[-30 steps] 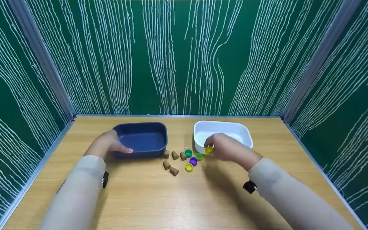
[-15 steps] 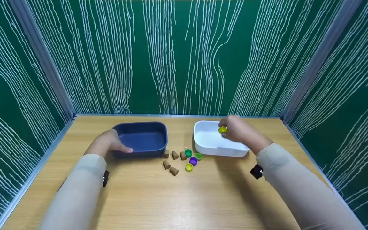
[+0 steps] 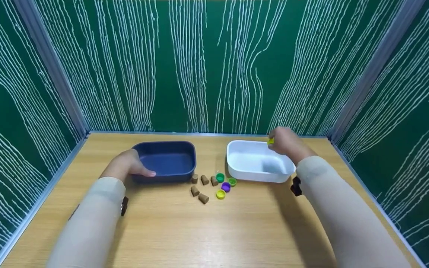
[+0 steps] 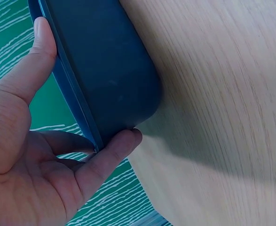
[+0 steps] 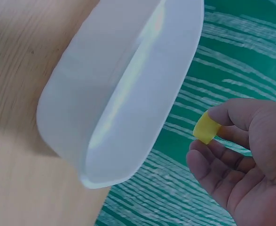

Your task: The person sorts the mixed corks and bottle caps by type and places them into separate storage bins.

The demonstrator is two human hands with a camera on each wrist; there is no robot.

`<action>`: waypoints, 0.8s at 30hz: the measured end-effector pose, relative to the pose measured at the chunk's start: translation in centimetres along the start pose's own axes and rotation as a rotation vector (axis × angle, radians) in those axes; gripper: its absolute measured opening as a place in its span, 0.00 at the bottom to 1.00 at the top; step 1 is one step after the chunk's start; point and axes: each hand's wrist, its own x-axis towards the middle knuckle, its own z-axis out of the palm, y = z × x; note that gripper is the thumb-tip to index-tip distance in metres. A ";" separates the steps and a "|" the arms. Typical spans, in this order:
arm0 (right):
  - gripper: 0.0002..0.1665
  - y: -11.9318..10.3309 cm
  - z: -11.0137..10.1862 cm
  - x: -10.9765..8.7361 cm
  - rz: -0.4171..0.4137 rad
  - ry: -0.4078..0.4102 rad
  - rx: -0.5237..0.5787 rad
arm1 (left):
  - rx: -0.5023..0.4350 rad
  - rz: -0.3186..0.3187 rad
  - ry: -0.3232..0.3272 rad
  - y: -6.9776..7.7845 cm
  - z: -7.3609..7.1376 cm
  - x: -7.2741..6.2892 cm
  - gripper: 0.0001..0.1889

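- The yellow cap [image 5: 206,128] is right of centre in the head view, at the far rim of the white bin; in the right wrist view it is clear of that rim, with a gap between them.
- The right hand [image 3: 288,141] holds it in a narrow grip, pinched between thumb and fingertips; the other fingers are bent below, apart from the cap.
- The white bin [image 3: 251,175] stands right of the middle of the head view, a soft shadow on the right of its inner floor.
- Just off its near left corner lie four more caps: a green cap [image 3: 220,177], a light green cap [image 3: 232,182], a purple cap [image 3: 226,187] and, lowest in the frame, a second yellow cap [image 3: 221,194].
- Five corks [image 3: 203,198] are scattered just left of these caps, one close beside the dark blue bin.
- The dark blue bin [image 3: 168,162] stands left of centre, well apart from the white one.
- The left hand [image 3: 127,165] has its grip on that bin's left end, thumb over the rim and fingers against the outside.
- Both bins stand near the far edge of the wooden table [image 3: 169,230].
- Pale sleeves [image 3: 91,219] enter from the lower left and lower right.
- Green panels [image 3: 158,85] with wavy white lines fill the top and sides.
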 end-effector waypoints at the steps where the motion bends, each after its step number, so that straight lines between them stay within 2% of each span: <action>1: 0.25 0.2 0.0 0.3 0.022 -0.007 0.009 | 0.008 0.003 -0.001 0.0 0.0 0.0 0.67; 5: 0.25 1.0 0.3 1.2 0.084 -0.017 0.025 | 0.032 0.009 -0.005 0.0 -0.1 0.1 0.69; 9: 0.25 1.7 1.0 1.5 0.104 -0.022 0.031 | 0.025 0.004 0.000 -0.1 0.0 0.3 0.71; 14: 0.24 2.0 2.3 1.2 0.093 -0.043 0.042 | 0.005 -0.013 0.001 -0.2 0.1 0.7 0.71; 24: 0.22 2.8 4.7 1.9 0.071 -0.037 -0.054 | -0.011 -0.010 0.009 0.0 0.0 0.4 0.69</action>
